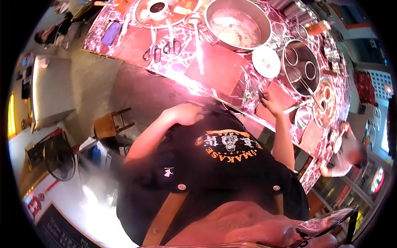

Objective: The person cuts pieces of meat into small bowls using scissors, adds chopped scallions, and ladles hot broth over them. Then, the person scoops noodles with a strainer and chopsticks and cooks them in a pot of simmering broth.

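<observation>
My left hand (189, 114) lies against the front of my black apron (194, 151), its fingers spread over the cloth. Out over the table edge is my right hand (271, 104), fingers curled round a small dark thing (261, 98) that I cannot make out. Under and beside that hand lies a reddish-brown mat (281, 97). Farther up stands a large metal pot (268, 31) with pale, foamy liquid. Touching its near side is a white plate (266, 62) with some food on it. To the right, a dark deep pot (308, 84) holds ladles.
Two pairs of scissors (156, 53), a long ladle (200, 49) and a purple case (111, 33) lie on the marble-patterned table (178, 76). A hot-pot pan (142, 18) stands beyond. Another person (349, 153) is at the right end. A wooden stool (105, 125) stands left.
</observation>
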Available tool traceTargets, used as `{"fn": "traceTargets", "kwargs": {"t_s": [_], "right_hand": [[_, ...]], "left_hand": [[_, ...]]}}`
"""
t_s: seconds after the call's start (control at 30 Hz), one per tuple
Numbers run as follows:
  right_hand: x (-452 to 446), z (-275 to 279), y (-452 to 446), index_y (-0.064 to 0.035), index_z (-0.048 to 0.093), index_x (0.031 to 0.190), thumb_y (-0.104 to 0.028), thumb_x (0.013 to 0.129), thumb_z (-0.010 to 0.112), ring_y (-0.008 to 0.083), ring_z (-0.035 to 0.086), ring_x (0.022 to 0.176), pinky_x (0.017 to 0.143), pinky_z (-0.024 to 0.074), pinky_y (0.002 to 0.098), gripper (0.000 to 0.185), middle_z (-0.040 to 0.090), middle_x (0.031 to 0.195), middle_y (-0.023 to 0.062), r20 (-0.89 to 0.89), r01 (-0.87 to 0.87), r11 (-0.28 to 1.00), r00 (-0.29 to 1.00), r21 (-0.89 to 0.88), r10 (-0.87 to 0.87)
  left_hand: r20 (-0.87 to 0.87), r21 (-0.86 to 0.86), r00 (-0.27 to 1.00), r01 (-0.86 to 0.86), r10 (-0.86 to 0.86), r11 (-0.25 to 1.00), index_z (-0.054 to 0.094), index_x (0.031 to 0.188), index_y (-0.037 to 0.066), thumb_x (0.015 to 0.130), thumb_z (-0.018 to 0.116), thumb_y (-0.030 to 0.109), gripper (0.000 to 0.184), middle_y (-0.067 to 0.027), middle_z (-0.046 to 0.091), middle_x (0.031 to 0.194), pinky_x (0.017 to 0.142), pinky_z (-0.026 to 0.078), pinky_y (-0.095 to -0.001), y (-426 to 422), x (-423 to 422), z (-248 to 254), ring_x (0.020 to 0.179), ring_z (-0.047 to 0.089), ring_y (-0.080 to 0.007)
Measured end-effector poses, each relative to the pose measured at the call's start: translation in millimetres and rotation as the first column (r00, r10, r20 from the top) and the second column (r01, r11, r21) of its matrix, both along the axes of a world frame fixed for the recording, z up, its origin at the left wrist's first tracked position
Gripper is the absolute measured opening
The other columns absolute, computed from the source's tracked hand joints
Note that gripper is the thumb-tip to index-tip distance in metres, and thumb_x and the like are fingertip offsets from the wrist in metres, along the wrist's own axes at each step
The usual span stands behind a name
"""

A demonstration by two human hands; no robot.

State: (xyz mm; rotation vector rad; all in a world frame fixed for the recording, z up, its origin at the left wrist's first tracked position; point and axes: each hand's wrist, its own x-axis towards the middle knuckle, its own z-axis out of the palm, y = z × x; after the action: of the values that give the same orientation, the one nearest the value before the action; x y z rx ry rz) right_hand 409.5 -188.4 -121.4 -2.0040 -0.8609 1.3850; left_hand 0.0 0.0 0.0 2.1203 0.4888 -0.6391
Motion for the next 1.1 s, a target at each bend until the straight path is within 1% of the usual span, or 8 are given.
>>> {"fn": "traceTargets", "kwargs": {"t_s": [0.1, 0.3, 0.37, 0.5, 0.7, 0.77, 0.87, 1.1], "right_hand": [[15, 58, 22, -0.0087, 0.051, 0.119, -0.005, 0.093, 0.056, 0.0108, 0.055, 0.077, 0.065, 0.0429, 0.0240, 0.027, 0.061, 0.090, 0.0041, -0.191, -0.030, 0.986, 0.980, 0.165, 0.061], [106, 17, 211, -0.0045, 0.057, 0.117, -0.017, 0.085, 0.066, 0.0205, 0.065, 0.078, 0.071, 0.0514, 0.0338, 0.035, 0.067, 0.089, 0.0130, 0.334, -0.263, 0.887, 0.933, 0.380, 0.134], [77, 57, 276, 0.0008, 0.060, 0.117, -0.031, 0.079, 0.071, 0.0328, 0.069, 0.091, 0.082, 0.0531, 0.0407, 0.051, 0.068, 0.102, 0.0227, 0.760, -0.421, 0.907, 0.584, -0.015, 0.284], [55, 35, 353, 0.0034, 0.052, 0.130, -0.049, 0.075, 0.070, 0.0403, 0.063, 0.108, 0.093, 0.0504, 0.0428, 0.078, 0.060, 0.121, 0.0293, 0.587, -0.601, 0.626, 0.298, -0.498, 0.753], [33, 21, 384, 0.0103, 0.041, 0.137, -0.046, 0.075, 0.067, 0.0379, 0.061, 0.115, 0.100, 0.0478, 0.0398, 0.087, 0.061, 0.122, 0.0291, 0.671, -0.422, 0.740, 0.331, -0.523, 0.664], [22, 50, 384, 0.0092, 0.042, 0.136, -0.045, 0.075, 0.068, 0.0378, 0.061, 0.115, 0.099, 0.0484, 0.0408, 0.086, 0.061, 0.122, 0.0288, 0.558, -0.509, 0.589, 0.232, -0.628, 0.797], [49, 41, 371, 0.0068, 0.046, 0.128, -0.039, 0.072, 0.071, 0.0384, 0.063, 0.110, 0.095, 0.0502, 0.0431, 0.076, 0.064, 0.116, 0.0281, 0.660, -0.335, 0.753, 0.362, -0.566, 0.658], [34, 73, 308, -0.0013, 0.049, 0.118, -0.038, 0.071, 0.072, 0.0404, 0.064, 0.103, 0.089, 0.0517, 0.0469, 0.064, 0.065, 0.111, 0.0246, 0.779, -0.167, 0.903, 0.459, -0.396, 0.427]], "left_hand": [[-0.018, 0.113, 0.984, -0.172, 0.175, 0.979, 0.062, 0.114, 0.001, 0.095, 0.054, 0.027, 0.033, -0.0240, 0.065, 0.112, 0.093, 0.048, -0.0453, -12, -1, 0, 0.108, 0.062, -0.0362], [-0.110, 0.125, 0.945, -0.295, 0.309, 0.947, 0.064, 0.108, -0.001, 0.094, 0.055, 0.024, 0.030, -0.0223, 0.063, 0.119, 0.090, 0.049, -0.0455, -26, 35, -22, 0.107, 0.061, -0.0398], [0.097, 0.129, 0.938, -0.344, 0.334, 0.930, 0.064, 0.108, -0.001, 0.093, 0.057, 0.024, 0.031, -0.0217, 0.063, 0.119, 0.089, 0.050, -0.0448, -33, 32, -42, 0.105, 0.062, -0.0397], [0.477, -0.017, 0.738, -0.535, 0.477, 0.845, 0.063, 0.117, -0.001, 0.092, 0.061, 0.020, 0.033, -0.0203, 0.065, 0.117, 0.088, 0.051, -0.0393, -35, 18, -16, 0.103, 0.064, -0.0356], [0.295, -0.303, 0.477, -0.775, 0.828, 0.554, 0.067, 0.112, 0.000, 0.093, 0.065, 0.020, 0.028, -0.0113, 0.071, 0.101, 0.085, 0.051, -0.0325, 51, -32, 3, 0.093, 0.065, -0.0157], [0.343, -0.109, 0.385, -0.889, 0.857, 0.444, 0.068, 0.107, 0.000, 0.092, 0.066, 0.022, 0.026, -0.0092, 0.071, 0.096, 0.082, 0.051, -0.0322, 116, -69, -54, 0.090, 0.064, -0.0144], [0.518, 0.232, 0.342, -0.938, 0.784, 0.256, 0.069, 0.103, 0.001, 0.088, 0.066, 0.028, 0.031, -0.0201, 0.070, 0.090, 0.077, 0.052, -0.0372, 237, -107, -115, 0.084, 0.070, -0.0244], [0.321, 0.790, 0.681, -0.576, 0.658, 0.211, 0.065, 0.114, 0.009, 0.088, 0.063, 0.031, 0.035, -0.0249, 0.056, 0.126, 0.089, 0.049, -0.0470, 413, -160, -219, 0.111, 0.058, -0.0384]]}}
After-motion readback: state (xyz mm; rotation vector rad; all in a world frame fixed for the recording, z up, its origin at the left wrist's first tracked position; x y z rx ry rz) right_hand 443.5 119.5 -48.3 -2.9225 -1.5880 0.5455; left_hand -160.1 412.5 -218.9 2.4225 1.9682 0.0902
